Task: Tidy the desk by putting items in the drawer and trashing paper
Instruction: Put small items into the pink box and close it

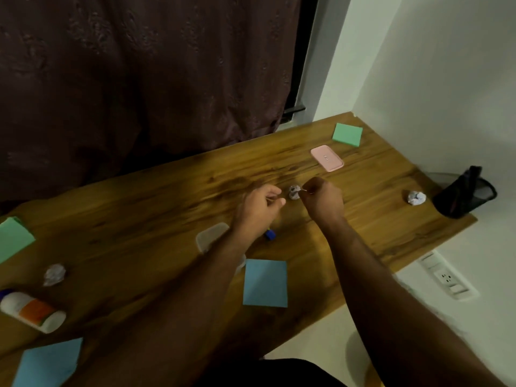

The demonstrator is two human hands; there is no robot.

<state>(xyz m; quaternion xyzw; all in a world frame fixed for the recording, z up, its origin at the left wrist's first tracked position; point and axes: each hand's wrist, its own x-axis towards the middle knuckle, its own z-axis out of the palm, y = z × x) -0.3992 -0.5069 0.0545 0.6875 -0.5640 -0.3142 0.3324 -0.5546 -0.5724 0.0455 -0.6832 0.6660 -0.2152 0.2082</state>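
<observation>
Head view looks down on a wooden desk (156, 208) with dark grain, the biggest thing in sight, backed by a brown curtain (139, 79). No writing can be read anywhere: the white bottle (32, 311) lying at the left edge carries an orange label too blurred to make out, and the mark on the pink case (327, 158) is too small. Blue sticky pads (265, 283) and green sticky pads (347, 134) lie flat, well apart. A black mesh pen holder (465, 195) stands at the right end, a crumpled paper ball (416, 197) just beside it. Mid-desk, the left hand (258, 208) has its fingers curled, though what it holds I cannot tell; the right hand (324, 201) pinches something thin beside a small white paper wad (294, 191).
</observation>
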